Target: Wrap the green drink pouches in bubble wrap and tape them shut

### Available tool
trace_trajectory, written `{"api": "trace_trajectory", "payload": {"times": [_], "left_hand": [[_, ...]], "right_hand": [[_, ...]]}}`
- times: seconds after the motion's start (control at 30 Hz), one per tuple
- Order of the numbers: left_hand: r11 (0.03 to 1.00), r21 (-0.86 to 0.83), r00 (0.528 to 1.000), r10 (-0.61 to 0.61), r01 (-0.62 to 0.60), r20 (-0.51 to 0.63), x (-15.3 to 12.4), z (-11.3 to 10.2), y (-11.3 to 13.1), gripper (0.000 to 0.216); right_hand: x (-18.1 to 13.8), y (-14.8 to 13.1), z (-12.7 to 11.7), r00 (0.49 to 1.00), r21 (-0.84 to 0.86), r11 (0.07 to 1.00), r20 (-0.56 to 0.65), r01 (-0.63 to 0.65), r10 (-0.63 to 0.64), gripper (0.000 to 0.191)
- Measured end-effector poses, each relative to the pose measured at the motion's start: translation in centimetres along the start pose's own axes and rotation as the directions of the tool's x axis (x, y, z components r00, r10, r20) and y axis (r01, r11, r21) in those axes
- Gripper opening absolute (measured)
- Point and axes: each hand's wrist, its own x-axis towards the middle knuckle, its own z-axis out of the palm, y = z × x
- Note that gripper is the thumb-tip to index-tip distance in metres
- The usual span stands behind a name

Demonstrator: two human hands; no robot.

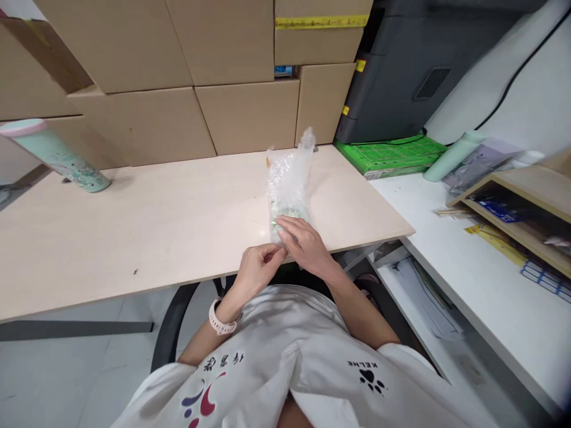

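Note:
A sheet of clear bubble wrap (pixel 289 175) lies lengthwise on the wooden table, its far end crumpled and sticking up. Something greenish shows at its near part, but I cannot make out what it is. My left hand (pixel 259 268), with a pale watch band at the wrist, is closed in a pinch on the wrap's near edge, by the table's front edge. Across the near part of the wrap rests my right hand (pixel 308 245), its fingers stretched out and lying over the greenish area. The fingertips of both hands are close together.
Cardboard boxes (pixel 247 116) stack along the back of the table. A pale green tumbler (pixel 74 157) stands at the left. To the right are a large dark grey case (pixel 397 77), a green box (pixel 397 157), a mint bottle (pixel 455 156) and a wooden shelf (pixel 535 184).

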Motion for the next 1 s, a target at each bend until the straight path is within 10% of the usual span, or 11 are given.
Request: {"api": "trace_trajectory", "payload": {"times": [0.17,0.3,0.53,0.7,0.87,1.0], "left_hand": [[0.966,0.222,0.946,0.190,-0.132,-0.261,-0.7,-0.7,1.3,0.020],[0.848,0.389,0.920,0.393,-0.360,-0.003,1.3,1.6,1.4,0.027],[0.708,0.551,0.894,0.395,-0.442,0.209,4.7,4.1,1.2,0.022],[0.855,0.471,0.943,0.308,-0.217,-0.125,4.5,1.7,-0.8,0.021],[0.963,0.267,0.878,0.101,0.031,-0.468,2.5,-1.7,-1.7,0.022],[0.923,0.305,0.935,0.301,-0.235,-0.188,3.5,-0.1,1.4,0.025]], "right_hand": [[-2.3,1.9,-2.4,0.890,0.083,0.981,-0.412,-0.177,0.196,0.024],[-5.2,5.4,-5.7,0.718,0.037,0.930,-0.625,-0.366,0.307,0.037],[-6.7,10.4,-8.0,0.730,-0.034,0.904,-0.603,-0.426,0.321,0.038],[-3.8,10.2,-8.5,0.740,-0.113,0.881,-0.597,-0.459,0.309,0.037],[-2.2,10.4,-8.7,0.732,-0.223,0.827,-0.616,-0.517,0.292,0.035],[-2.4,11.4,-7.9,0.722,-0.249,0.806,-0.630,-0.537,0.287,0.036]]}}
